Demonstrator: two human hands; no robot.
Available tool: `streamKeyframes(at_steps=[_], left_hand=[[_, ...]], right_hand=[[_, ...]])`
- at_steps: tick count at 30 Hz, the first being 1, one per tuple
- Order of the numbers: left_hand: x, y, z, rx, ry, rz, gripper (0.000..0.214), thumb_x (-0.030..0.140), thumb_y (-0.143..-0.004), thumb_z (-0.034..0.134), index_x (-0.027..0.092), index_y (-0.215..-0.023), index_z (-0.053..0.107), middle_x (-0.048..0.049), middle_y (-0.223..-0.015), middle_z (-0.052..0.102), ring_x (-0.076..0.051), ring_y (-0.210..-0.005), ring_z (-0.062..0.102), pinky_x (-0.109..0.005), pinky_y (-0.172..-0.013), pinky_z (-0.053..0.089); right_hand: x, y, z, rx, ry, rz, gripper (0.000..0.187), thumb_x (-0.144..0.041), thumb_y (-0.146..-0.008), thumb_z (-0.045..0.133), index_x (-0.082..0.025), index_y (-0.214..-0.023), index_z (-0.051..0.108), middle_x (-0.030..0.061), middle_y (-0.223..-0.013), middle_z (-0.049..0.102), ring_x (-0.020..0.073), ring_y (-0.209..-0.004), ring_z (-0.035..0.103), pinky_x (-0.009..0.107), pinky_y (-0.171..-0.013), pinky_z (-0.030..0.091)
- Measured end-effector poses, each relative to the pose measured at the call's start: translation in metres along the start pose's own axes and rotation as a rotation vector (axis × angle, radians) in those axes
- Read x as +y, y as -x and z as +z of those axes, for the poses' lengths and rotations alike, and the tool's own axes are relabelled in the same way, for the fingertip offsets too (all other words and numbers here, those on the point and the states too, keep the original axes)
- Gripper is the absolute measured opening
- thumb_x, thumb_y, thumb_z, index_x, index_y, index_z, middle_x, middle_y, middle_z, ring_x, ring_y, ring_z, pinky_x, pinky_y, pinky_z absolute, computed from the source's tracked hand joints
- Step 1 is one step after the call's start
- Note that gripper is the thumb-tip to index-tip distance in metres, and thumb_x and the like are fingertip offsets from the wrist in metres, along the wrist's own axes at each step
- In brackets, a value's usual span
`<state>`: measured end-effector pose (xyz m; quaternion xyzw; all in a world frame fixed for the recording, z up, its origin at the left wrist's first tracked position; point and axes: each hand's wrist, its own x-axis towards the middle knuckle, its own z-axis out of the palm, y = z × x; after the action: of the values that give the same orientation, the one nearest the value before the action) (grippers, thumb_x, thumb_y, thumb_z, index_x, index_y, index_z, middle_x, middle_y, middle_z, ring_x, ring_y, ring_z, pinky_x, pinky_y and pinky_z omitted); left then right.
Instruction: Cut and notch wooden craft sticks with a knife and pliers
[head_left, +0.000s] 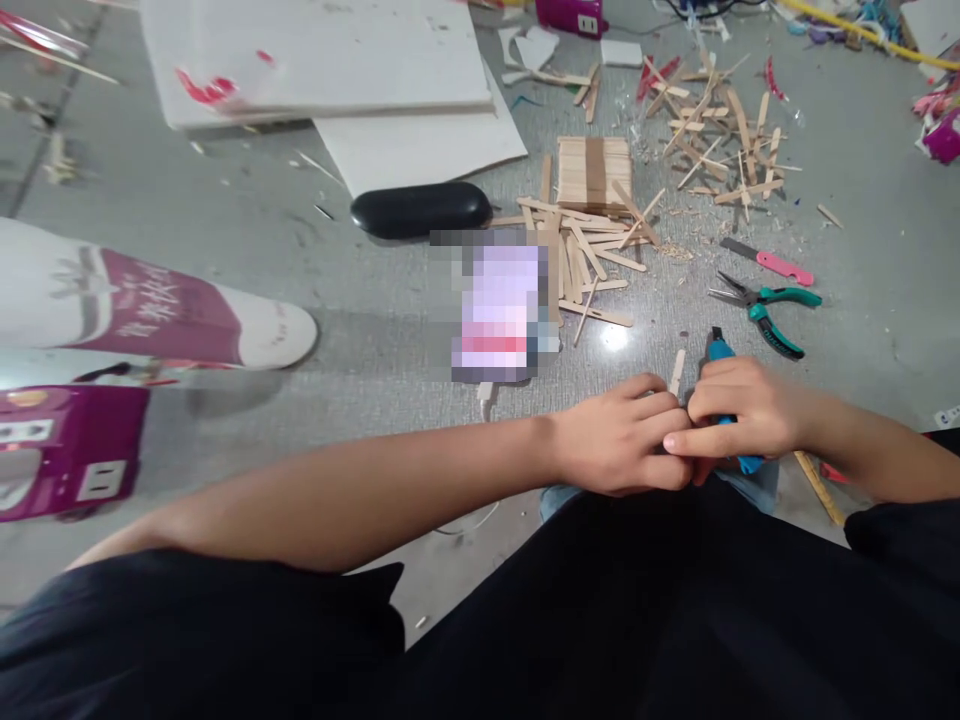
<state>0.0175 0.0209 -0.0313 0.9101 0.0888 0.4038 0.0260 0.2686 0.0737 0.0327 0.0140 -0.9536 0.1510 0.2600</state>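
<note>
Close to my body, at the near edge of the work surface, my two hands meet. My left hand (626,440) is closed, and the tip of a wooden craft stick (677,372) pokes up between it and my other hand. My right hand (742,405) is wrapped round a blue utility knife (720,347), whose dark end points away from me. Fingers cover most of the stick, and whether the blade touches it is hidden. Just beyond the right hand lie green-handled pliers (765,310) and a pink-handled blade tool (784,266).
Craft sticks lie loose around a banded bundle (574,175), with more scattered sticks (750,150) behind. A blurred-out phone (499,310) with a cable sits centrally beside a black case (420,208). White foam boards (322,60), a printed paper cup (165,305) and a purple power strip (75,450) stand left.
</note>
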Motion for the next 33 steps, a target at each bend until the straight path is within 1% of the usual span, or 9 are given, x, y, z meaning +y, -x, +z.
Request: streamKeyframes(at_steps=[5, 8, 10, 14, 18, 23, 26, 29, 33], left_hand=[[-0.002, 0.012, 0.004, -0.145, 0.034, -0.101, 0.011, 0.035, -0.117, 0.068, 0.032, -0.117, 0.077, -0.0062, -0.114, 0.078, -0.026, -0.109, 0.069, -0.047, -0.104, 0.053], [-0.003, 0.016, 0.007, -0.243, 0.078, -0.12, 0.016, 0.042, -0.118, 0.069, 0.033, -0.12, 0.083, -0.0056, -0.117, 0.081, -0.027, -0.116, 0.07, -0.05, -0.114, 0.05], [-0.004, 0.017, 0.007, -0.245, 0.075, -0.14, 0.02, 0.044, -0.119, 0.068, 0.033, -0.119, 0.084, -0.0052, -0.114, 0.081, -0.028, -0.113, 0.069, -0.051, -0.113, 0.049], [-0.002, 0.013, 0.008, -0.216, 0.067, -0.163, 0.024, 0.043, -0.122, 0.064, 0.032, -0.115, 0.084, -0.0051, -0.111, 0.081, -0.028, -0.108, 0.068, -0.05, -0.106, 0.047], [-0.001, 0.012, 0.009, -0.263, 0.113, -0.181, 0.017, 0.042, -0.12, 0.068, 0.029, -0.116, 0.08, -0.0046, -0.113, 0.083, -0.028, -0.112, 0.07, -0.051, -0.108, 0.046], [-0.001, 0.01, 0.01, -0.065, 0.172, -0.193, 0.014, 0.039, -0.117, 0.069, 0.026, -0.119, 0.063, -0.0063, -0.114, 0.084, -0.027, -0.115, 0.075, -0.046, -0.097, 0.049], [-0.002, 0.004, 0.005, 0.004, 0.113, -0.235, 0.015, 0.035, -0.12, 0.062, 0.025, -0.128, 0.054, -0.0054, -0.106, 0.081, -0.024, -0.098, 0.074, -0.042, -0.091, 0.052], [-0.003, -0.001, 0.001, 0.041, 0.066, -0.237, 0.014, 0.03, -0.121, 0.058, 0.024, -0.133, 0.053, -0.0031, -0.098, 0.078, -0.021, -0.085, 0.07, -0.038, -0.084, 0.053], [-0.006, -0.003, -0.002, 0.036, 0.115, -0.249, 0.016, 0.031, -0.121, 0.059, 0.025, -0.136, 0.055, -0.0023, -0.097, 0.078, -0.02, -0.082, 0.072, -0.036, -0.08, 0.053]], right_hand=[[-0.009, -0.014, 0.005, 0.041, -0.079, 0.297, 0.024, -0.046, -0.12, 0.071, -0.024, -0.11, 0.073, -0.0066, -0.077, 0.07, 0.0118, -0.065, 0.057, 0.029, -0.066, 0.043], [-0.008, -0.02, 0.002, -0.06, -0.011, 0.145, 0.015, -0.031, -0.121, 0.068, -0.024, -0.131, 0.076, -0.0008, -0.106, 0.085, 0.0143, -0.079, 0.068, 0.032, -0.072, 0.048], [-0.005, -0.021, 0.001, -0.083, 0.077, 0.019, 0.022, -0.018, -0.119, 0.062, -0.024, -0.134, 0.078, 0.0016, -0.121, 0.087, 0.0167, -0.085, 0.068, 0.035, -0.073, 0.048], [-0.001, -0.019, 0.006, -0.059, 0.102, 0.005, 0.02, -0.018, -0.119, 0.06, -0.024, -0.119, 0.079, 0.0008, -0.116, 0.087, 0.0175, -0.081, 0.064, 0.037, -0.07, 0.046], [0.0, -0.014, 0.009, -0.055, 0.041, 0.049, 0.018, -0.017, -0.115, 0.062, -0.025, -0.122, 0.077, 0.0021, -0.115, 0.087, 0.017, -0.08, 0.069, 0.037, -0.069, 0.049], [0.004, -0.006, 0.008, 0.01, -0.054, 0.111, 0.034, -0.038, -0.116, 0.062, -0.023, -0.146, 0.069, 0.0103, -0.121, 0.087, 0.0217, -0.091, 0.08, 0.037, -0.076, 0.061], [0.007, -0.004, 0.008, 0.114, 0.001, 0.137, 0.033, -0.05, -0.121, 0.063, -0.021, -0.13, 0.073, 0.007, -0.104, 0.083, 0.0188, -0.081, 0.075, 0.033, -0.072, 0.058], [0.009, -0.004, 0.005, 0.097, -0.017, 0.154, 0.037, -0.055, -0.122, 0.062, -0.022, -0.109, 0.072, 0.0037, -0.093, 0.078, 0.0169, -0.076, 0.07, 0.032, -0.071, 0.055], [0.011, -0.004, -0.001, 0.043, -0.033, 0.152, 0.039, -0.056, -0.122, 0.063, -0.021, -0.108, 0.071, 0.0045, -0.096, 0.078, 0.0164, -0.079, 0.07, 0.031, -0.073, 0.055]])
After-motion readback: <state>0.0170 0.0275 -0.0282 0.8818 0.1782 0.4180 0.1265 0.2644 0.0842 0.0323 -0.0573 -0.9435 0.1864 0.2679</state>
